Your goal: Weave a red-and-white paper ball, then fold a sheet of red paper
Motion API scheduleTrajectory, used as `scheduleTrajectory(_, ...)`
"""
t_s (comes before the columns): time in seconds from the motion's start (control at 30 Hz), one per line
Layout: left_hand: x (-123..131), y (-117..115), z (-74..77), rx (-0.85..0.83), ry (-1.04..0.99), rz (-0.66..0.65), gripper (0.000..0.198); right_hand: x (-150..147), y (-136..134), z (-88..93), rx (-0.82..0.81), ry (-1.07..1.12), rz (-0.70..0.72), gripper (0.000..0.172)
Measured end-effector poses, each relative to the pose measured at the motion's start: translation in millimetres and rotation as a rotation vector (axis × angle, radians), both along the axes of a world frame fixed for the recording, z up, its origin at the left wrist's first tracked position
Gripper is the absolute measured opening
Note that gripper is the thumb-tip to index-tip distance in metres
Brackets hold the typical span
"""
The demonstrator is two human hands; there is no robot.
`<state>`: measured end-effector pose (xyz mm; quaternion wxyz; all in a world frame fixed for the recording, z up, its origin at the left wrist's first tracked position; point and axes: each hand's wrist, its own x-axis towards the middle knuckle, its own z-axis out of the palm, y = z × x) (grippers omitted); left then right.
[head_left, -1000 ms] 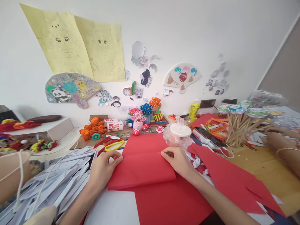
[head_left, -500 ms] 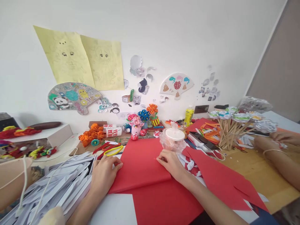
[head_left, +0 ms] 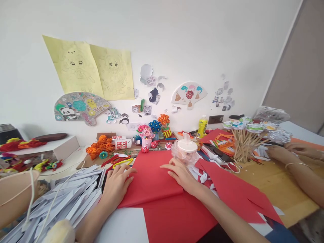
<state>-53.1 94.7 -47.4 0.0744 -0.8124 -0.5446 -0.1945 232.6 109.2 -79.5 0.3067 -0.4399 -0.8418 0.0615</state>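
A folded sheet of red paper lies in front of me, on top of another red sheet. My left hand is over its left edge, with fingers spread and bent a little. Across the right side of the folded sheet, my right hand stretches its fingers inward, gripping nothing. Whether the fingertips touch the paper is hard to tell. Just beyond my right hand stands a lidded plastic cup in a clear bag. Red-handled scissors and a yellow-handled pair lie beyond my left hand.
Many folded white paper strips are heaped at the left. More cut red paper lies at the right, near paper flowers on wooden sticks. Another person's hands work at the far right. A yellow bottle stands by the wall.
The fingers of both hands have opened from their pinch at the paper's edges. My right hand has shifted slightly left and up over the sheet. The camera view has shifted a little.
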Motion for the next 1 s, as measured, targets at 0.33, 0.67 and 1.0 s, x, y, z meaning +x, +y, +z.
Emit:
scheduleTrajectory(0.33, -0.5, 10.2, -3.1, -0.042, 0.092, -0.301, 0.051, 2.1, 8.0, -2.4, -0.047, -0.049, 0.069, 0.035)
scheduleTrajectory(0.67, 16.2, 7.2, 33.8, -0.132, 0.322, -0.343, 0.038, 2.1, 12.6, 20.0, -0.181, -0.188, 0.081, 0.027)
scheduleTrajectory(1.0, 54.9, 11.3, 51.5, -0.173, 0.493, -0.238, 0.016, -35.8, 5.5, 56.5, -0.304, -0.389, -0.049, 0.017)
